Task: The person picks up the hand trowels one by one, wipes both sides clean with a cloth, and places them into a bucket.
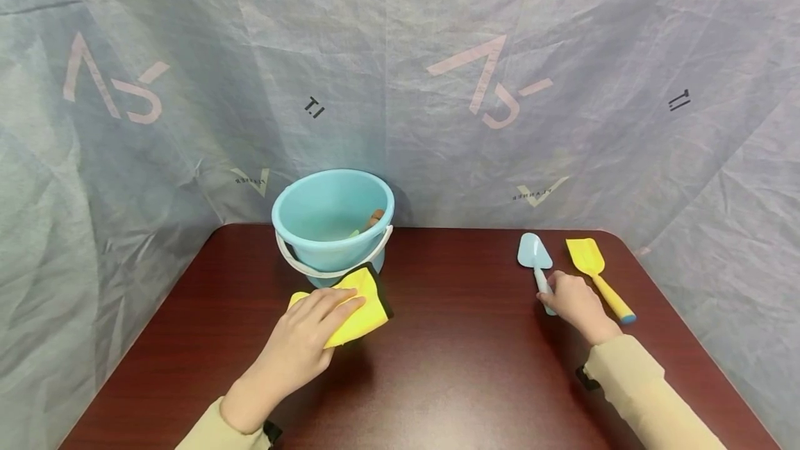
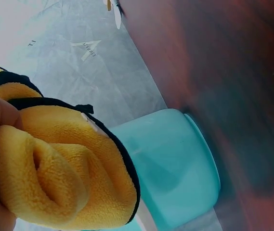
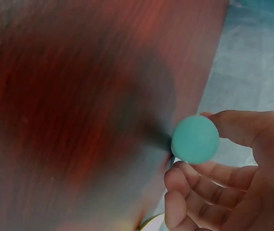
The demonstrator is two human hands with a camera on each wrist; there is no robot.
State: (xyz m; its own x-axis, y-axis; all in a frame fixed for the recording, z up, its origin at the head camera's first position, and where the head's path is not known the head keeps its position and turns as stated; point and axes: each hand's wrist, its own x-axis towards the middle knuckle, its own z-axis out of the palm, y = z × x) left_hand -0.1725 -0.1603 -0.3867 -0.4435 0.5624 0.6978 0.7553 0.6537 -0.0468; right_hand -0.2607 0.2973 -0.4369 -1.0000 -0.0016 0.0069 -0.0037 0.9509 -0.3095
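My left hand grips a bunched yellow cloth with black edging, held above the table in front of the blue bucket. In the left wrist view the fluffy cloth hangs in folds and covers part of the bucket. At the right, my right hand has thumb and fingers about the handle of a light blue toy trowel. The handle's round teal end faces the right wrist camera. Just right of that hand lies a yellow toy shovel with a blue-tipped handle.
The bucket stands at the back left of the dark red table, its white handle lowered to the front. Inside it shows a brown handle end. A grey fabric sheet hangs behind and at both sides.
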